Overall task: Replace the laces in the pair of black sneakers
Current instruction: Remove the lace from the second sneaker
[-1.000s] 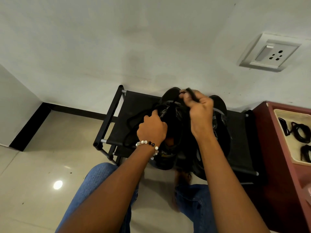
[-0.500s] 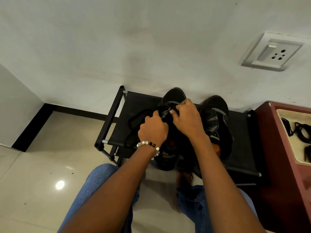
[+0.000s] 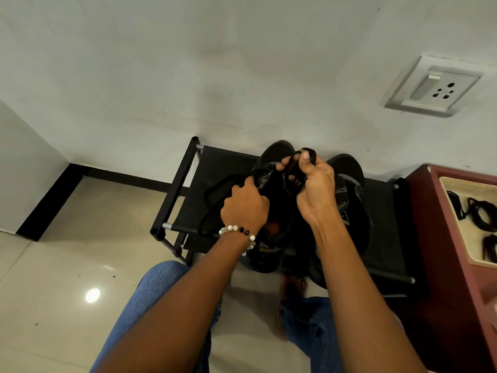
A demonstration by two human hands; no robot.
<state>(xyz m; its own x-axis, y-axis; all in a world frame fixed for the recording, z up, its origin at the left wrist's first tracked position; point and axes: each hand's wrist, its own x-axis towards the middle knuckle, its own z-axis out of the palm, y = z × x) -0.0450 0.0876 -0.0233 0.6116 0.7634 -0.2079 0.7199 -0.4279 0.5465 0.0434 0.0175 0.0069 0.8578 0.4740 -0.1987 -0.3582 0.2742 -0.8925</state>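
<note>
Lace pinched above the left sneaker

Fingers of my right hand [image 3: 314, 189] are curled round a black lace [image 3: 295, 164], pinching it between thumb and fingertips; the grip sits raised just above the toe end of the left sneaker [image 3: 271, 168], and the lace runs down from it toward the shoe's tongue, which I cannot see clearly in all that black. My left hand [image 3: 246, 208], with a beaded bracelet [image 3: 239, 231] at the wrist, is curled over the side of the same sneaker, holding it steady near the opening; whether it also holds a lace I cannot tell. A loose black lace loop [image 3: 215, 195] lies on the rack's fabric just left of that hand. The second sneaker [image 3: 355, 184] stands right beside the first, partly behind my right forearm. Both shoes rest on the top tier of a black shoe rack [image 3: 172, 200] set against the wall. Farther right, a red cabinet [image 3: 430, 238] carries a pale tray [image 3: 457, 232] with more black laces [image 3: 481, 214], well apart from my hands. A wall socket [image 3: 433, 86] sits above it.
</note>
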